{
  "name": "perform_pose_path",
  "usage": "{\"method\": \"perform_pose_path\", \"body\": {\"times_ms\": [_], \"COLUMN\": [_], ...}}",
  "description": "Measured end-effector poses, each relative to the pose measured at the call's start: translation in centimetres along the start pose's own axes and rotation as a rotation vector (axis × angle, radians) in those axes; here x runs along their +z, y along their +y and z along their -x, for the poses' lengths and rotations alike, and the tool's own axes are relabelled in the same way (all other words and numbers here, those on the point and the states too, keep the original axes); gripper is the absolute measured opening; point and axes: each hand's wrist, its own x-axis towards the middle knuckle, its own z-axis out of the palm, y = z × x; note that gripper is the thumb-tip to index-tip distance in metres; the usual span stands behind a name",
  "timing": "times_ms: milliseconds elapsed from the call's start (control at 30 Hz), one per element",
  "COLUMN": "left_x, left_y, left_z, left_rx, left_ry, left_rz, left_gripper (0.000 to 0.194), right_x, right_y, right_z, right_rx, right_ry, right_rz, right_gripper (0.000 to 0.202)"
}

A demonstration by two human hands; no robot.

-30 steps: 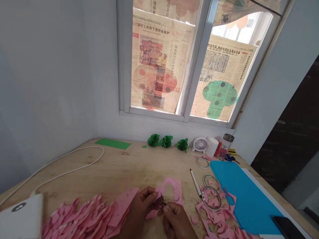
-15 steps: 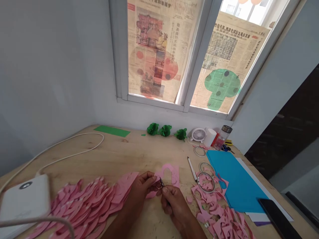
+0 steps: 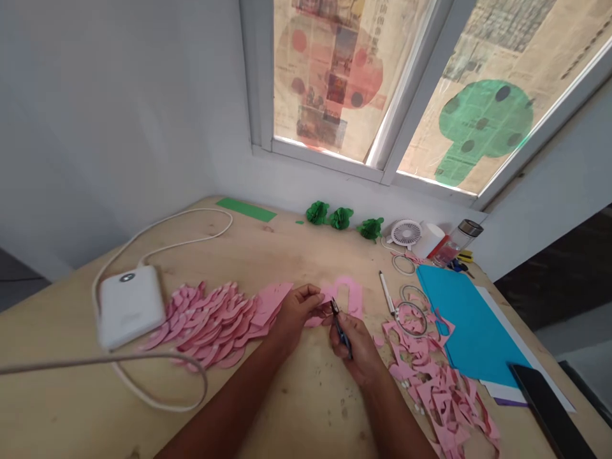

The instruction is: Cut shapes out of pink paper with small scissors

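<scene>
Pinching pink cut-out paper [image 3: 356, 297] in left hand [image 3: 297, 312], over wooden table [image 3: 291, 408]; clasping dark-blue-handled hand tool [image 3: 342, 336], type unclear, in right hand [image 3: 362, 349], tip at paper. Flanked by layered pink cutouts [image 3: 217, 325] on left, pink scraps [image 3: 433, 376] on right.

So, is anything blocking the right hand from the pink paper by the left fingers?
Nothing visible does: the small dark tool in the right hand points at the pink paper by the left hand. The pink scraps lie off to the right.
</scene>
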Motion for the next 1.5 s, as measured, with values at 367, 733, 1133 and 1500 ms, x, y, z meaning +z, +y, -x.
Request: {"method": "perform_pose_path", "body": {"times_ms": [367, 733, 1133, 1500], "left_x": [-0.29, -0.2, -0.21, -0.36], "left_y": [-0.21, -0.01, 0.13, 0.01], "left_z": [-0.34, -0.19, -0.17, -0.26], "left_rx": [0.02, 0.035, 0.048, 0.044], "left_ry": [0.015, 0.014, 0.006, 0.001], "left_rz": [-0.039, -0.076, -0.103, -0.098], "left_gripper": [0.02, 0.018, 0.017, 0.019], "right_x": [-0.25, -0.22, -0.11, -0.09], "right_y": [0.06, -0.01, 0.01, 0.0], "right_z": [-0.09, -0.25, -0.26, -0.29], "right_rx": [0.037, 0.041, 0.031, 0.047], "right_ry": [0.01, 0.028, 0.035, 0.051], "right_rz": [-0.002, 0.029, 0.04, 0.056], "right_gripper": [0.041, 0.042, 0.041, 0.041]}}
